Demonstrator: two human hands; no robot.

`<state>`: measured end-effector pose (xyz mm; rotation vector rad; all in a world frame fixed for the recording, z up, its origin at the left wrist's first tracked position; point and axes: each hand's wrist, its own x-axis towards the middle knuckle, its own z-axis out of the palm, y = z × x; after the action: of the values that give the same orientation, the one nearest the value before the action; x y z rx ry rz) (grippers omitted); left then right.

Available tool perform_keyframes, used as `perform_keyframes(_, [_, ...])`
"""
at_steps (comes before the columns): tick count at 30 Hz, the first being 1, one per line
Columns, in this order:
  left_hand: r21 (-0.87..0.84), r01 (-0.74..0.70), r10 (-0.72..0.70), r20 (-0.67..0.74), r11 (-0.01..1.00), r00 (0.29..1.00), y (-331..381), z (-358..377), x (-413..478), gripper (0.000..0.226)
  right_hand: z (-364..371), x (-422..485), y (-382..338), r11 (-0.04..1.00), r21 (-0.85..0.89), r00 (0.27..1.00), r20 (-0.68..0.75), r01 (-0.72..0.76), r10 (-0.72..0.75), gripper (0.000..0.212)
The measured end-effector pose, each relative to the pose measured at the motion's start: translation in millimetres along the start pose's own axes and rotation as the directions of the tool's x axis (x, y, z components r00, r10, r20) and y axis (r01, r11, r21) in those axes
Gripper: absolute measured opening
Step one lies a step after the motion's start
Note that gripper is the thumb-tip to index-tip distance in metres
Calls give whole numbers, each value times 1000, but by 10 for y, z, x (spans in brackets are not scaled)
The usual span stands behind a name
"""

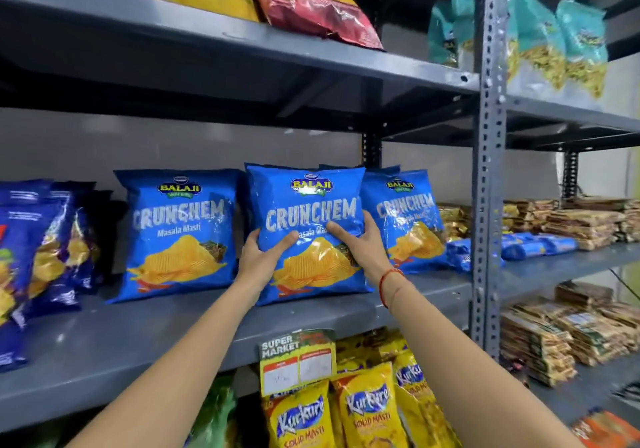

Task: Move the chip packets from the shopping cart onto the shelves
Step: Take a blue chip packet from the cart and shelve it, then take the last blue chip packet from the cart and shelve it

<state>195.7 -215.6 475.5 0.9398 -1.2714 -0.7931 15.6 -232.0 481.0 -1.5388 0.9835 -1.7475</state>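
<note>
A blue Crunchem chip packet stands upright on the grey middle shelf, held from both sides. My left hand grips its lower left edge and my right hand grips its lower right side. A second blue Crunchem packet stands to its left, and a third one stands behind it to the right. The shopping cart is not in view.
Dark blue chip bags crowd the shelf's left end. Yellow and red bags lie on the shelf above. Yellow Kurkure packets and a price tag hang below. A perforated upright post divides off biscuit stacks at right.
</note>
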Motion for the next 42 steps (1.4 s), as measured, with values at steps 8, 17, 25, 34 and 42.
perform_keyframes(8, [260, 40, -15, -95, 965, 995, -86, -18, -15, 85, -19, -125, 129, 977, -211, 991, -132, -21, -7, 64])
perform_keyframes(17, [340, -572, 560, 143, 746, 816, -154, 419, -1057, 32, -722, -1236, 285, 970, -243, 934, -347, 2, -89, 35])
perform_keyframes(25, [231, -448, 173, 698, 864, 695, -1381, 1450, -2072, 18, -1827, -2706, 1127, 904, -244, 744, -658, -352, 112, 27])
perform_keyframes(34, [428, -242, -345, 882, 871, 321, -2917, 2299, -3317, 27, -2921, -4778, 2244, 550, 83, 220, -860, -831, 461, 35])
perform_keyframes(42, [633, -288, -654, 756, 719, 28, -4015, 2597, -4170, 34, -3117, -6073, 2790, 299, 450, -204, -776, -841, 597, 24])
